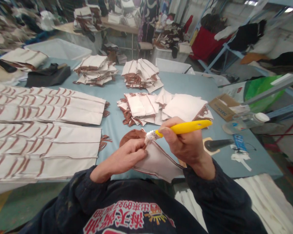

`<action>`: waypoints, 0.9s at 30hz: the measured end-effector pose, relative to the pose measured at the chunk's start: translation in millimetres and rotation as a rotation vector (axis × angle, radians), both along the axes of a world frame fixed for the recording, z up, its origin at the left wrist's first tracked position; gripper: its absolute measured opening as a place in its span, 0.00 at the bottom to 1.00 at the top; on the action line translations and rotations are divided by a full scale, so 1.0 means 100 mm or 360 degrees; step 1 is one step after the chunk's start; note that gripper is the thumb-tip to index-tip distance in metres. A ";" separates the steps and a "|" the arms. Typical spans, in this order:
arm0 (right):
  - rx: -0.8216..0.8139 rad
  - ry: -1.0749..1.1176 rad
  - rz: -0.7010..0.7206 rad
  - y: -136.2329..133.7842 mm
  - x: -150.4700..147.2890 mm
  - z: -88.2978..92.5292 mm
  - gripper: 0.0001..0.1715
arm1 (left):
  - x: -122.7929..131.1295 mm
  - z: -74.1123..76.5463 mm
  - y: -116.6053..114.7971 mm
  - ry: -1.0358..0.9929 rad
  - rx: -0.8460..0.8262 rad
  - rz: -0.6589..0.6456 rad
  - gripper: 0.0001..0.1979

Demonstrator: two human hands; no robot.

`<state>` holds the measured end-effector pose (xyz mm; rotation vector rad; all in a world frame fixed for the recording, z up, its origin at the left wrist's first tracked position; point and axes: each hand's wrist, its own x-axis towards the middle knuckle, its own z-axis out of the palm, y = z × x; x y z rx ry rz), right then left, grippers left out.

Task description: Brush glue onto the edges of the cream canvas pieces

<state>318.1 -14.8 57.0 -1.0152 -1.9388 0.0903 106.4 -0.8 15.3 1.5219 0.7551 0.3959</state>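
Observation:
My right hand [185, 143] is closed around a yellow-handled brush [185, 127], its whitish bristles touching a white fabric piece [158, 162] with brown edging at the table's near edge. My left hand [124, 157] pinches and presses down the same piece at its left corner, next to a brown rounded part [132, 135] that peeks out behind it. Both sleeves are dark blue.
Rows of overlapped white pieces with brown strips [44, 130] cover the left of the blue table [185, 84]. Stacks of the same pieces [141, 74] lie in the middle and back. A cardboard box [221, 105], a plastic bottle [246, 121] and a dark tool [218, 144] sit at right.

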 end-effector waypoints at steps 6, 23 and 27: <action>-0.0103 0.0185 0.0006 -0.15 0.06 0.02 0.12 | -0.01 -0.01 0.00 0.0001 -0.0106 0.0017 0.08; 0.0034 0.0795 -0.0700 -0.40 0.02 -0.44 0.18 | 0.02 -0.16 -0.11 -0.0009 0.0925 0.0156 0.13; -0.0111 0.0704 -0.0740 -0.55 0.03 -0.47 0.14 | -0.01 -0.38 -0.17 -0.0082 0.1478 0.0150 0.14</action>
